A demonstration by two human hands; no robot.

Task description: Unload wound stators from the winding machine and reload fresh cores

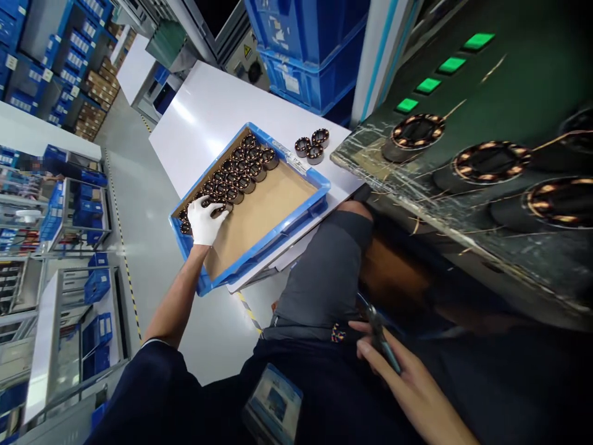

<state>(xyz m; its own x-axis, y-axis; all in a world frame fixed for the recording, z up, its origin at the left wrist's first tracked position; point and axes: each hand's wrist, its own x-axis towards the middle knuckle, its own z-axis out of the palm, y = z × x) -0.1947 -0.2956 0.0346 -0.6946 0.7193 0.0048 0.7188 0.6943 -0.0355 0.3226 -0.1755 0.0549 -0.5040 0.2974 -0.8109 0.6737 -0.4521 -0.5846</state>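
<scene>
My left hand (pixel 204 220), in a white glove, reaches into a blue tray (pixel 259 244) lined with brown cardboard. Its fingers curl over one of several small copper-wound stator rings (pixel 241 170) packed along the tray's far side. My bare right hand (pixel 407 383) rests low over my lap, closed on a slim dark hand tool (pixel 382 340), which looks like small pliers or cutters. Three more stator rings (pixel 312 145) stand loose on the white table (pixel 208 105) beside the tray.
A dark workbench (pixel 509 68) on the right carries larger stators (pixel 491 162) with loose copper wire ends and green lit buttons (pixel 451 63). Blue crates (pixel 306 55) stand behind the table. Shelving with blue bins (pixel 88 204) lines the left aisle.
</scene>
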